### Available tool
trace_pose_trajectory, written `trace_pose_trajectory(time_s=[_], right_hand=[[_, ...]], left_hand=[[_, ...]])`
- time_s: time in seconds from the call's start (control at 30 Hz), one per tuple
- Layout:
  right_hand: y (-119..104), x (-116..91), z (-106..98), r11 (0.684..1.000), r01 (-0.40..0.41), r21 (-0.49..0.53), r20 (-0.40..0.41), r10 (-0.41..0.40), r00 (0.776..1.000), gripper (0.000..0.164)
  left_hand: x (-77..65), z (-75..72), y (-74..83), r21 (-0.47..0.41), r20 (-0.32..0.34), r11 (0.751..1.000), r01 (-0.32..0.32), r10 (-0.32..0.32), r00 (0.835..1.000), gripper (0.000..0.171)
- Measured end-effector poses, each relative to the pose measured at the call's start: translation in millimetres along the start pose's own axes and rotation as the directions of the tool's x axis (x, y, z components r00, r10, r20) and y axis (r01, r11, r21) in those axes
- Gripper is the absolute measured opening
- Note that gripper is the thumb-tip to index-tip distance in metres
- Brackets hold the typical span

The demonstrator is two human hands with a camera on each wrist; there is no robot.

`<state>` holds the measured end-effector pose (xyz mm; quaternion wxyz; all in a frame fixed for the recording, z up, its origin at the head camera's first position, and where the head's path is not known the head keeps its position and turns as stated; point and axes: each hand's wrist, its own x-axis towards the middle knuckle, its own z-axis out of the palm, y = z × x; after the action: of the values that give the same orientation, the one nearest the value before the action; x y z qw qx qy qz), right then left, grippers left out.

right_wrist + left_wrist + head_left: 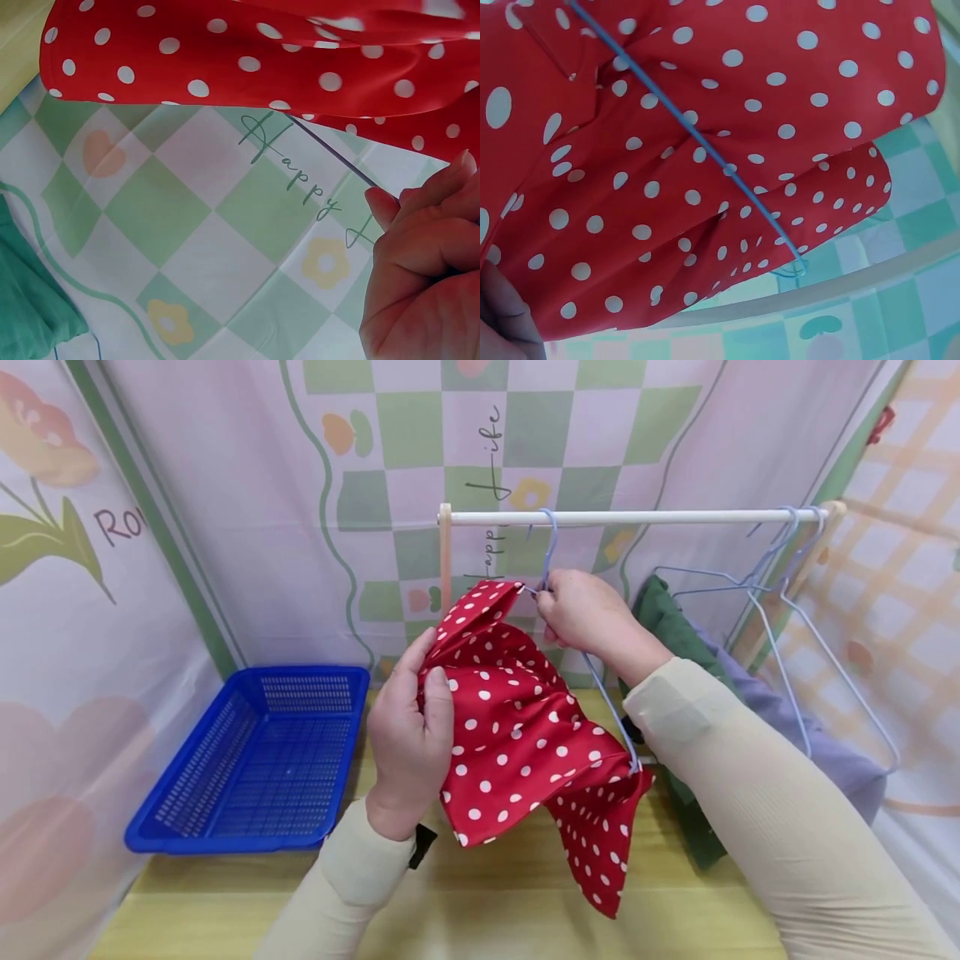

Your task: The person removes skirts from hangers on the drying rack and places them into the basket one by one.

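A red cloth with white polka dots (517, 735) hangs in folds from a blue wire hanger (606, 693). The hanger's hook loops over the white rail (637, 517). My left hand (408, 727) holds the cloth's left edge between thumb and fingers. Just under the hook, my right hand (588, 614) grips the hanger. In the left wrist view, a straight length of the hanger (697, 139) crosses the dotted cloth (637, 202). The right wrist view has the right hand (427, 262) beside the wire, with the red fabric (195, 52) above.
A blue plastic basket (292, 785) stands at left on the wooden table (465, 910). Several blue hangers hang at the rail's right end, one hanger (847, 677) in front. A green garment (671, 618) and a purple garment (847, 781) hang there. Behind is a checked curtain (408, 431).
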<state>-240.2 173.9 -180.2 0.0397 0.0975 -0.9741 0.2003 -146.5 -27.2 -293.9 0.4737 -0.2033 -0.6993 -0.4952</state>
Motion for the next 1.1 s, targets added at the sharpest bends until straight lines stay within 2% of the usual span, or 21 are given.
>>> trace_pose_trajectory(time_s=[0.37,0.7,0.9,1.1], right_hand=[[-0.3,0.0,0.5,1.000,-0.005,0.011,-0.001,0.005,1.000,0.024],[-0.5,1.3,0.6,1.000,0.000,0.024,0.008,0.000,1.000,0.024],[-1.3,1.5,0.7,0.999,-0.009,0.031,0.012,0.009,1.000,0.024],[-1.5,0.8,0.4,0.999,-0.015,0.029,0.014,0.015,1.000,0.024]], left_hand=[[12.7,-16.2,6.6,-0.160,-0.059,0.985,0.072,-0.082,0.995,0.039],[17.9,-29.7,12.2,-0.209,-0.099,0.971,0.116,-0.139,0.985,0.040],[21.9,-35.4,17.4,-0.241,-0.146,0.962,0.127,-0.166,0.975,0.039],[26.2,-40.7,18.5,-0.289,-0.197,0.946,0.145,-0.207,0.958,0.038]])
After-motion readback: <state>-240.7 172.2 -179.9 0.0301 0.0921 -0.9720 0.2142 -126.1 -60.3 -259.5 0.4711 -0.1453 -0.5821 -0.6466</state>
